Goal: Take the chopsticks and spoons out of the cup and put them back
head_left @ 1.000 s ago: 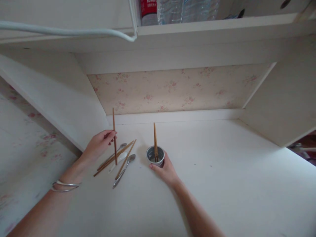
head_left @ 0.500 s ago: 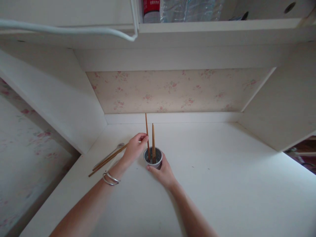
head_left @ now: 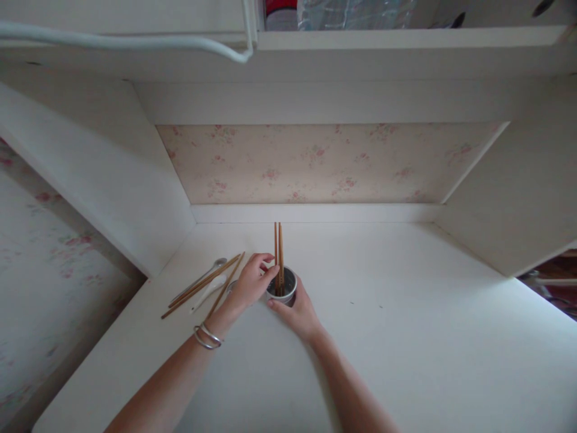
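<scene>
My right hand (head_left: 301, 316) is wrapped round a small grey metal cup (head_left: 280, 300) on the white tabletop, steadying its near right side. Several wooden chopsticks (head_left: 280, 246) stand upright in the cup, close together. My left hand (head_left: 252, 284), with two silver bangles on its wrist, is at the cup's left rim. Its thumb and forefinger are closed at the leftmost upright chopstick (head_left: 276, 239). Left of that hand lie more chopsticks (head_left: 202, 285), a metal spoon (head_left: 198, 281) and a white spoon (head_left: 208, 292). A round shiny piece is partly hidden behind the left hand.
The tabletop (head_left: 383, 361) runs back to a floral-papered panel (head_left: 315, 162), with white side panels (head_left: 90, 168) at left and right. Overhead is a shelf (head_left: 360, 39) holding plastic-wrapped bottles (head_left: 351, 15). A white cable (head_left: 135, 42) hangs at upper left.
The chopstick at my left hand has gone lower into the cup, beside the others. My left hand has moved slightly right and down. The right hand stays on the cup.
</scene>
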